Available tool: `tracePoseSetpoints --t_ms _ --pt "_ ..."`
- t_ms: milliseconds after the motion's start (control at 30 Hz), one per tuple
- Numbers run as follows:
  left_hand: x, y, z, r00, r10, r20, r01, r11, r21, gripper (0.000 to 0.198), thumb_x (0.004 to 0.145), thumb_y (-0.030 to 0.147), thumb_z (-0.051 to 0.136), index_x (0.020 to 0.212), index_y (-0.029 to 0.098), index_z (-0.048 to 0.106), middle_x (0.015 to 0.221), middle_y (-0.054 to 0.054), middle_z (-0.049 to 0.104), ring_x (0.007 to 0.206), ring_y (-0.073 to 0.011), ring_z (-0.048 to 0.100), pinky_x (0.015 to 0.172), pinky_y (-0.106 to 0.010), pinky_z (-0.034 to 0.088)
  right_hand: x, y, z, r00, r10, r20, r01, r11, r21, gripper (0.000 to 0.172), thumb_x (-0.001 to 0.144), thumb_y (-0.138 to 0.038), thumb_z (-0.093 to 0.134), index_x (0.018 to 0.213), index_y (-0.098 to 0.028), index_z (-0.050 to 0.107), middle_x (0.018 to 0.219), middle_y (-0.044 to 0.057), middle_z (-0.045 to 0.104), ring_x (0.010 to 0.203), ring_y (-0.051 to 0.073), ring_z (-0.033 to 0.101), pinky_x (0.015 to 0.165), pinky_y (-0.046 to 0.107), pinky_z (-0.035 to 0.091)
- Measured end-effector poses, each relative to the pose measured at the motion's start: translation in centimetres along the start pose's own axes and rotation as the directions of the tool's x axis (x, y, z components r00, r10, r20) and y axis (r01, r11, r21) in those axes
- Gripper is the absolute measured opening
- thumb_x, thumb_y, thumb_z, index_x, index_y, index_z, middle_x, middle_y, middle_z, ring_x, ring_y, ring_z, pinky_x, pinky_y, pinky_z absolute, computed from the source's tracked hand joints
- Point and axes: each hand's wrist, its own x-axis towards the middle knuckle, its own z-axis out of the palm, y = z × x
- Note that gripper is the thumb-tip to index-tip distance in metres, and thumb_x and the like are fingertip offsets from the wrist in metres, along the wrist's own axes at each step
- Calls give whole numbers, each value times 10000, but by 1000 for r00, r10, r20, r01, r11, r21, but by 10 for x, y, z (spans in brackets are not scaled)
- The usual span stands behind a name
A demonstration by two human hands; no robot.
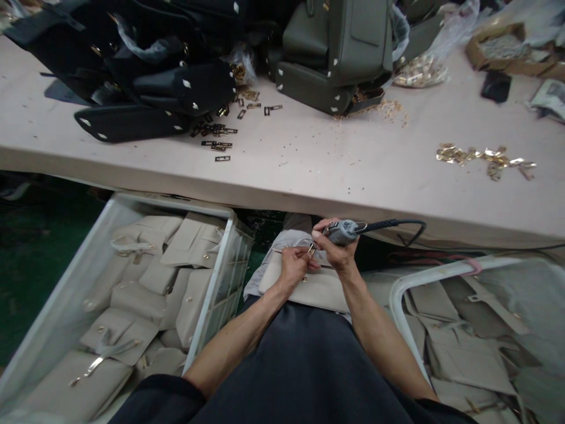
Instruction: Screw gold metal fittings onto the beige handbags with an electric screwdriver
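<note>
A beige handbag (318,290) lies on my lap, below the table edge. My left hand (293,268) is closed, pinching a small gold fitting (311,249) on the bag's top. My right hand (338,250) grips a grey corded electric screwdriver (346,231), its tip pointing left at that fitting. The black cord (399,224) runs off to the right under the table edge.
A clear crate (212,294) of beige bags stands at my left, a white-rimmed bin (399,294) of beige bags at my right. On the pale table (309,165) lie black bags (145,88), olive bags (339,53), dark metal plates (218,132) and gold hardware (485,158).
</note>
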Motion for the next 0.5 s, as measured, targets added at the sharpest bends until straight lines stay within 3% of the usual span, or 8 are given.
tracePoseSetpoints --t_ms 100,200,367,500 --pt "1 1 2 1000 -28 2 28 1000 0 172 776 266 706 852 113 730 634 -64 733 545 -203 708 531 -278 577 3 -10 -4 993 0 115 4 999 -34 292 616 -185 898 811 -176 681 722 -6 641 527 118 561 456 239 472" --pt "5 -1 3 998 -56 0 56 998 -4 183 776 291 731 823 114 724 657 -69 734 541 -198 710 500 -261 567 13 -37 -5 985 -54 165 46 998 53 215 692 -250 833 820 -191 671 638 -31 584 451 104 495 439 253 458" --pt "8 -3 1 999 -42 -21 42 999 -20 265 765 349 752 833 96 718 702 -94 743 552 -189 717 493 -239 567 57 -97 -14 988 -157 0 151 950 273 218 699 -219 754 853 -213 599 667 -52 541 445 68 438 483 230 472" --pt "14 -6 0 998 -47 -51 46 999 -18 322 732 386 773 868 100 717 733 -108 753 534 -190 710 467 -236 552 119 -128 -40 970 -183 -162 235 882 410 223 702 -168 722 822 -194 536 714 -57 526 489 54 448 520 204 496"
